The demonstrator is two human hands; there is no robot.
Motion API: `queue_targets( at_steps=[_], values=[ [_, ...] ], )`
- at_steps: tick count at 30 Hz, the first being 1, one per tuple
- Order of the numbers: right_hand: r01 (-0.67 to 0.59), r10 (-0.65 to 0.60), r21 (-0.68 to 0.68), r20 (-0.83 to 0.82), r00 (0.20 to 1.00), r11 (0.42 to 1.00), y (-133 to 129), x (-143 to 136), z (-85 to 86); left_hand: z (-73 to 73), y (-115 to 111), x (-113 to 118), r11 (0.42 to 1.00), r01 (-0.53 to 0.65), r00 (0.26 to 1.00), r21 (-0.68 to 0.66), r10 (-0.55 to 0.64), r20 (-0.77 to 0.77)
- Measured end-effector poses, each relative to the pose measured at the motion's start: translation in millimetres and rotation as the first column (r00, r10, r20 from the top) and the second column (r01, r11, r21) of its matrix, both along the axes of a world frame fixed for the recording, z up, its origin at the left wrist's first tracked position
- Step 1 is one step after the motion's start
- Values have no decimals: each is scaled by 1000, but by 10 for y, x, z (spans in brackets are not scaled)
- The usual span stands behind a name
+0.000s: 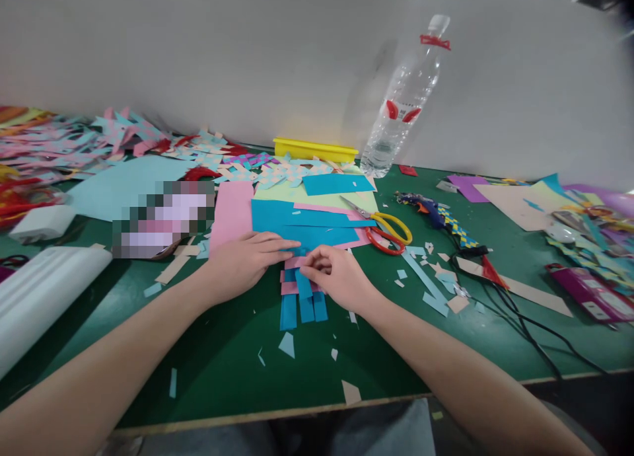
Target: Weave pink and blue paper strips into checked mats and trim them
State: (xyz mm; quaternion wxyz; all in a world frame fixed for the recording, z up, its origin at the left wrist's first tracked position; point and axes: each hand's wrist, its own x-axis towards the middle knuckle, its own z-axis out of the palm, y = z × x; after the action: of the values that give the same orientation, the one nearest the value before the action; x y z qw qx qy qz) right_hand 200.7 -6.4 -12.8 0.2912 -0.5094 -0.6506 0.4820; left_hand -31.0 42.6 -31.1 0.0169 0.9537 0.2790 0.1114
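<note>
A small weave of blue and pink paper strips (288, 312) lies on the green table, its loose blue ends hanging toward the near edge. My left hand (242, 264) rests flat, fingers stretched out, over the far left part of the weave and the blue sheet (270, 215) behind it. With thumb and forefinger together, my right hand (341, 277) pinches at a blue paper strip (304, 285) lifted over the pink ones; its fingertips partly cover the contact. Scissors (391, 228) with yellow and red handles lie beyond my right hand, on the sheets.
A water bottle (401, 106) leans against the grey wall behind a yellow tray-like piece (317, 150). A blurred-out phone-like object (166, 221) and a white roll (49, 297) lie left. Right are a glue gun (428, 211), black cables (525, 324) and a purple box (592, 294). Paper scraps are scattered about.
</note>
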Motion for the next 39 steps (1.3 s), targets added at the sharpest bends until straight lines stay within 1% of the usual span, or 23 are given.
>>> queue_targets(
  at_steps=[4, 7, 14, 17, 21, 26, 28, 34, 39],
  values=[
    [9, -9, -38, 3, 1000, 999, 8, -5, 22, -54, 21, -21, 1000, 27, 998, 14, -27, 51],
    [7, -7, -52, -3, 1000, 999, 13, -4, 29, -49, 19, -26, 999, 35, 998, 16, -36, 59],
    [-9, 9, -38, -6, 1000, 999, 22, 1, 15, -33, 4, -17, 998, 41, 995, -42, -37, 90],
    [-14, 14, -36, 5, 1000, 999, 15, -2, 10, -56, 15, -20, 997, 24, 996, -69, -17, 93],
    [-27, 27, -56, -12, 1000, 998, 12, 1, -2, -76, 31, -7, 991, -26, 993, -128, 40, 109],
    [-20, 22, -18, 77, 997, 1000, 12, 23, 15, -47, 24, 24, 977, -69, 984, -204, 100, 146],
    [-21, 23, -28, 82, 996, 999, 9, 32, 34, -29, 17, 34, 972, -81, 980, -221, 118, 158],
    [-42, 45, -66, 42, 998, 997, 7, 47, 66, -17, 22, 57, 972, -86, 978, -218, 124, 168],
    [-42, 46, -63, 59, 997, 997, 23, 56, 38, 7, 9, 63, 984, -72, 988, -164, 93, 124]
  ],
)
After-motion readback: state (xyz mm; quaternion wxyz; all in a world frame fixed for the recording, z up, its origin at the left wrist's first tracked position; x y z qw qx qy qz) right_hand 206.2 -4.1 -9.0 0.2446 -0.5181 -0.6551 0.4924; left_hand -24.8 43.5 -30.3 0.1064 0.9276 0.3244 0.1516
